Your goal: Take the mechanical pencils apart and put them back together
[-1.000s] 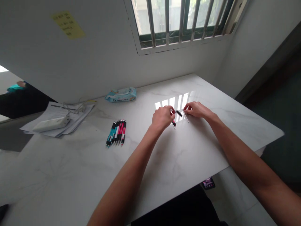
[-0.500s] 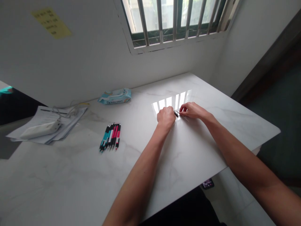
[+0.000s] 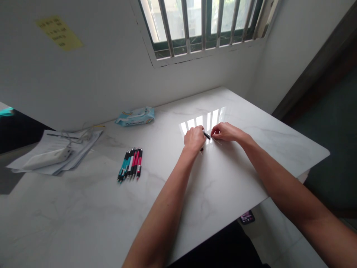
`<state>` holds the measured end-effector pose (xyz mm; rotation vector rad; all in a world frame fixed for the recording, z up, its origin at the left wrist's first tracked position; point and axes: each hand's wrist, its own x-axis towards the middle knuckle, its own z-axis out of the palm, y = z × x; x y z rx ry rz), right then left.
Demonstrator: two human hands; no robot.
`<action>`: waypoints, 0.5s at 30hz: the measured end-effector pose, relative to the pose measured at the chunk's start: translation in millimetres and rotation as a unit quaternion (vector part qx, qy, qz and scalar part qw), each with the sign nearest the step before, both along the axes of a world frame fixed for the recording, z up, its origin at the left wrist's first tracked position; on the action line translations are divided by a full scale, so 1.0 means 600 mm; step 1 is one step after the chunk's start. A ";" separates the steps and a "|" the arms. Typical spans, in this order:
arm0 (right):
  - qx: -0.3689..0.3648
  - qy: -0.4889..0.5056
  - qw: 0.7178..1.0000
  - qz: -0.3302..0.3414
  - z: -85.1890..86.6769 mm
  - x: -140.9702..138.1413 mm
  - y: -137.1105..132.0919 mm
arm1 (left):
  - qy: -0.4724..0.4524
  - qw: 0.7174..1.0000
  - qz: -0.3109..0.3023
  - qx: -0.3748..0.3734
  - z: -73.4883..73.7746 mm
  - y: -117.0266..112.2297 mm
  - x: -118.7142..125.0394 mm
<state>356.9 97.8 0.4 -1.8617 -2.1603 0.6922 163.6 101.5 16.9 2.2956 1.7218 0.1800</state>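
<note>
My left hand [image 3: 194, 139] is closed round a dark pen barrel whose lower end pokes out below the fist at the white marble table [image 3: 223, 178]. A short black pen piece [image 3: 206, 135] bridges the gap between both hands. My right hand [image 3: 226, 131] pinches the far end of that piece, and a thin white refill [image 3: 218, 141] lies on the table just under it. A row of several teal, black and red pens [image 3: 130, 163] lies side by side to the left, well away from either hand.
A pack of wet wipes [image 3: 135, 116] lies near the wall. Papers [image 3: 83, 143] with a white device [image 3: 46, 159] and cable sit at the far left. A barred window [image 3: 203, 26] is above. A phone [image 3: 247, 217] lies on the floor below the table edge.
My hands have drawn together: the black piece that lay between them is now held at both ends. The view has shifted slightly right.
</note>
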 end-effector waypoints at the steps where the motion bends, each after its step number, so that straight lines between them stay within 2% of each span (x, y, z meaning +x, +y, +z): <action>1: -0.002 0.003 1.000 0.001 0.000 0.000 0.000 | -0.001 1.000 -0.001 -0.003 0.000 0.000 0.000; 8: -0.011 0.019 1.000 0.010 0.000 -0.001 0.000 | -0.008 1.000 -0.011 0.001 -0.007 0.000 0.003; 15: -0.011 0.021 1.000 0.014 -0.001 0.000 0.000 | 0.026 0.999 0.000 0.046 -0.002 0.009 0.004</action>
